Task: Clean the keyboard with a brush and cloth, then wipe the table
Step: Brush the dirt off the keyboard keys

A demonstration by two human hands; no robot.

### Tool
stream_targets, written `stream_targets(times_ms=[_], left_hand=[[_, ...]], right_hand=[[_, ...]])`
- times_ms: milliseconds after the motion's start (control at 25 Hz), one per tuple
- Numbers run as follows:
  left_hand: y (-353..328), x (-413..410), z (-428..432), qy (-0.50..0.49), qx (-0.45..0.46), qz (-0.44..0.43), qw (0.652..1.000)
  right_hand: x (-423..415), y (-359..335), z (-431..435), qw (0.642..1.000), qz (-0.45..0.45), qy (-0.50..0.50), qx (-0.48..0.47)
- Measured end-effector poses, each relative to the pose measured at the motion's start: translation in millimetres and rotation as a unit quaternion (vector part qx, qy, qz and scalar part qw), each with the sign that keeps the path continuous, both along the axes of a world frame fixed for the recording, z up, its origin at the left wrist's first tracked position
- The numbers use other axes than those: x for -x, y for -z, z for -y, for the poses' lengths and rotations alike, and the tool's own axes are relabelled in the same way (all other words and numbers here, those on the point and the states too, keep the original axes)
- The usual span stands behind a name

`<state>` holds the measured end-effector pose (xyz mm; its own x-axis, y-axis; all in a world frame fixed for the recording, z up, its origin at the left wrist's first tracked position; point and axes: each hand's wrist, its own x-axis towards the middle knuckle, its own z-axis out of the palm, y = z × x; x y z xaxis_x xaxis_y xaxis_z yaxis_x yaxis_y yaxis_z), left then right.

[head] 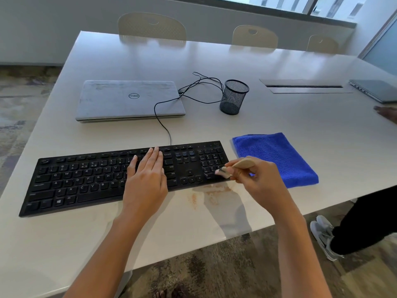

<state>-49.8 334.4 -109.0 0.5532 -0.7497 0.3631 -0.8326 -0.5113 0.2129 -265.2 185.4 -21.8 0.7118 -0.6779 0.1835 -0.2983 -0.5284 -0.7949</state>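
Left hand (148, 168) flat, fingers straight, pressing the black keyboard (103, 179) near the table's (133, 59) front edge, right hand (255, 179) pinching a brush (235, 166) over its right end, blue cloth (277, 158) just beyond.

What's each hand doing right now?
Left hand: open, flat on the keyboard.
Right hand: holding the brush at the number pad.
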Motion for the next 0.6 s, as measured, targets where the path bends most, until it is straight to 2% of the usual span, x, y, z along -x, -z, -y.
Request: stream_targets(times_ms=[120, 240, 360, 480, 600], left_hand=[[-0.8, 0.5, 0.2, -0.001, -0.001, 0.001, 1.0], [-0.3, -0.2, 0.7, 0.0, 0.0, 0.0, 1.0], [-0.5, 0.2, 0.2, 0.001, -0.003, -0.001, 1.0], [-0.6, 0.2, 0.1, 0.0, -0.004, -0.001, 1.0], [-1.4, 0.6, 0.2, -0.002, -0.006, -0.001, 1.0]], right_hand=[[-2.4, -0.3, -2.9, 0.999, 0.014, -0.004, -0.049], [-3.9, 0.4, -3.1, 1.0, 0.012, 0.002, -0.002], [-7.0, -1.9, -3.6, 0.999, 0.022, -0.012, -0.045], [-8.7, -0.3, -2.7, 1.0, 0.022, -0.007, -0.018], [-9.3, -0.4, -1.5, 0.998, 0.007, -0.023, -0.061]])
